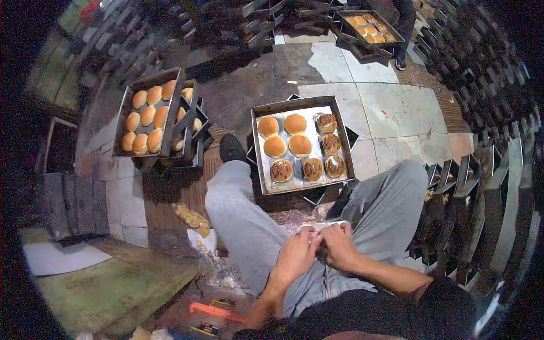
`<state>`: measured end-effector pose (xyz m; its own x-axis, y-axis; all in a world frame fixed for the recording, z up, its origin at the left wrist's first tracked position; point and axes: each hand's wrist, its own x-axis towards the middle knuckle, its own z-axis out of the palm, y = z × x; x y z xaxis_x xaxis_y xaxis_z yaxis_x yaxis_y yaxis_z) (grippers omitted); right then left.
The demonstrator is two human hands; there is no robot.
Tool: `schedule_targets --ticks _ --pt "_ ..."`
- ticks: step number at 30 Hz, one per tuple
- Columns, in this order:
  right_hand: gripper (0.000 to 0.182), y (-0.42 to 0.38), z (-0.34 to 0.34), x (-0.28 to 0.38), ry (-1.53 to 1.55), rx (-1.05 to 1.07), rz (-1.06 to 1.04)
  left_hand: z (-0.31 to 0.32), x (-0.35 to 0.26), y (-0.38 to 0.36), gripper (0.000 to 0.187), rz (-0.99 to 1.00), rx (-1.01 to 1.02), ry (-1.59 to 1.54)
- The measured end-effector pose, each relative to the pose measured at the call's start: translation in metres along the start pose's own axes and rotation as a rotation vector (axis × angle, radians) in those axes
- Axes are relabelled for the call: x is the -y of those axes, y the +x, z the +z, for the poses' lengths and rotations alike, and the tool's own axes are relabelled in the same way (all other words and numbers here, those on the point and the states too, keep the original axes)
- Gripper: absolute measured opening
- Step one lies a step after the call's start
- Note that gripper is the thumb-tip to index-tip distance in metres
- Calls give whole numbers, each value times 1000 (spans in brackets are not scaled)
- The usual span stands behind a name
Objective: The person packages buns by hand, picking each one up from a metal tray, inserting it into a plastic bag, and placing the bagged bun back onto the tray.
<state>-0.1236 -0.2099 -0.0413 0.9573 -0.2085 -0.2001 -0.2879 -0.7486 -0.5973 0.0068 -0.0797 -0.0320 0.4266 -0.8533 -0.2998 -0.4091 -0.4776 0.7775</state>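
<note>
My left hand and my right hand meet between my knees, both gripping a small whitish bag or wrapper whose top edge shows above the fingers. Just beyond my knees a metal tray rests on stacked trays. It holds several plain golden buns on the left and several buns with dark chocolate drizzle along the right side and front row. I sit with grey-trousered legs apart, one black shoe beside the tray.
A second tray of plain buns sits on stacked trays at the left. A third tray of buns lies far back, by another person's legs. Stacks of empty dark trays line the right. Scraps lie on the floor at the left.
</note>
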Motion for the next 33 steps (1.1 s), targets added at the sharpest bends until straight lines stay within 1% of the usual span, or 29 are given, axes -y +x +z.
schedule_targets --ticks 2,3,4,5,6,8,9,10,12,13,14,16,17,18,19,20,21,22,23,24,25,26,27,28,29,30,31,32,33 --pt "39 -6 4 -4 91 -67 23 4 0 -9 37 -292 77 -124" --pt "37 -7 7 -11 67 -48 -72 9 4 -10 37 -290 71 -108" --pt "35 -11 10 -15 42 -27 -163 14 9 -9 39 -78 -125 -27" --pt "25 -11 10 -24 52 4 -147 21 13 -11 41 137 -313 52" --pt "19 -3 12 -39 264 47 -141 22 7 -13 41 141 -307 63" --pt "21 9 -29 -33 331 -200 -153 22 -7 -6 42 128 -396 -151" --pt "19 13 -61 -26 407 -231 -177 14 -6 -4 31 61 -184 -328" --pt "18 16 -89 -21 480 -261 -204 11 -5 1 31 61 -183 -325" --pt "17 17 -112 -12 546 -313 -173 2 -5 12 15 187 -284 77" --pt "16 17 -118 -12 608 -361 -142 -10 -11 21 6 264 -330 181" --pt "16 15 -122 -16 607 -361 -143 -19 -18 28 6 266 -331 181" --pt "21 10 -127 -27 408 -329 -242 -37 -28 39 8 392 -387 346" --pt "30 6 -124 -26 434 -297 -224 -45 -30 43 8 389 -392 347" --pt "30 1 -122 -21 433 -290 -229 -51 -30 46 8 382 -358 476" --pt "31 -4 -122 -13 432 -218 -197 -54 -31 47 13 377 -323 605" --pt "33 -9 -119 -6 430 -145 -163 -53 -34 47 13 373 -326 604" --pt "50 -8 -98 -14 505 -200 -286 -50 -37 48 22 502 -328 606" --pt "50 -6 -84 -15 505 -201 -287 -47 -38 50 32 634 -330 606" --pt "59 -4 -73 -15 411 -179 -286 -42 -36 49 45 625 -233 611" --pt "69 -2 -65 -16 317 -154 -282 -40 -34 49 45 622 -234 604" --pt "87 2 -59 -17 348 -37 -239 -43 -43 48 46 604 -285 614" --pt "87 6 -58 -14 348 -31 -234 -47 -51 46 47 587 -336 626" --pt "89 13 -60 -10 235 -161 -274 -48 -55 43 49 583 -264 633" --pt "92 23 -62 -8 119 -294 -311 -50 -64 39 49 586 -262 629" --pt "98 43 -61 -12 161 -139 -316 -53 -76 33 50 593 -305 501" --pt "98 51 -59 -11 161 -133 -305 -53 -80 32 50 592 -344 368" --pt "98 60 -58 -6 208 -207 -322 -52 -75 39 45 503 -555 274" --pt "98 73 -61 5 252 -285 -342 -49 -63 51 45 501 -553 265" --pt "100 83 -60 25 389 -312 -373 -44 -43 68 45 271 -547 -335"
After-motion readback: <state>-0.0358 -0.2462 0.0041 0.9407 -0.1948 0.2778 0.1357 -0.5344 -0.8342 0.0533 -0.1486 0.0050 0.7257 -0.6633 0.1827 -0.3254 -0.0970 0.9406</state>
